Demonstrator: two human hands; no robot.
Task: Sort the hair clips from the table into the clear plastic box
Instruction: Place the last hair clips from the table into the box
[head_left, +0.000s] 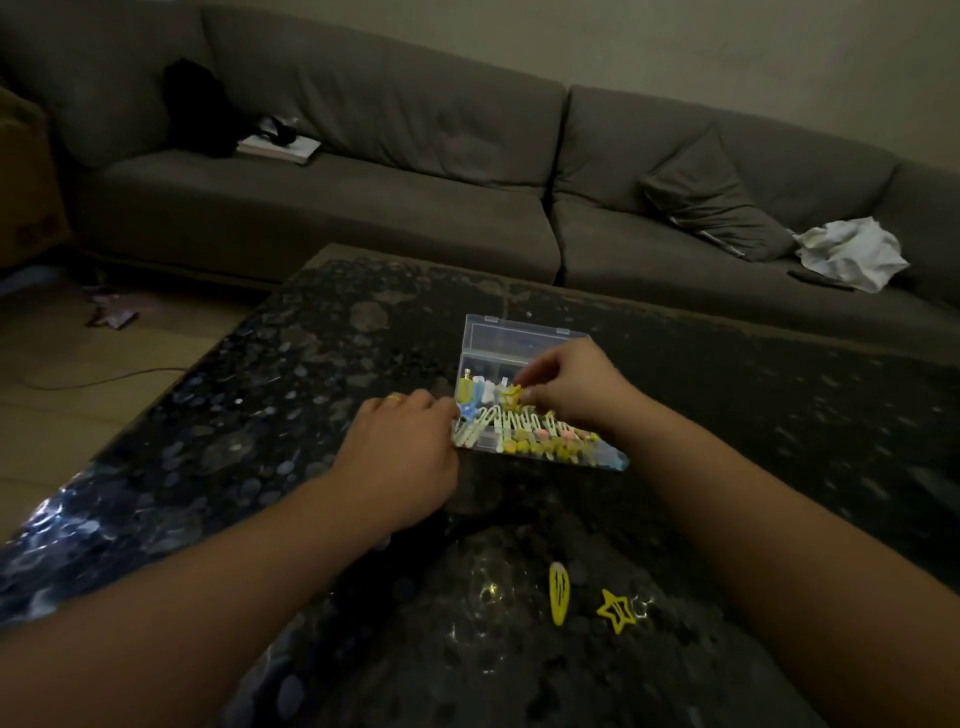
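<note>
Head view: our right hand (569, 387) pinches a yellow star clip (513, 396) over the clear plastic box (519, 340). Left hand (402, 452) touches the box's left edge, fingers hidden, can't tell its grip. Nearer us than the box, on the tabletop (260, 415), lie a yellow oval clip (560, 592), long axis pointing at the box, and a yellow star (615, 609); right hand looks nearer.

Clear plastic box (519, 338) on the surface (311, 374), lid raised behind it; left-hand fingers (436, 408) at its left edge; right-hand fingers (530, 395) over its compartments, pinching a star clip (511, 397); two loose clips, oval clip (560, 592) left of star-shaped clip (616, 609), well nearer than the fingers; sofa (467, 156) beyond.
</note>
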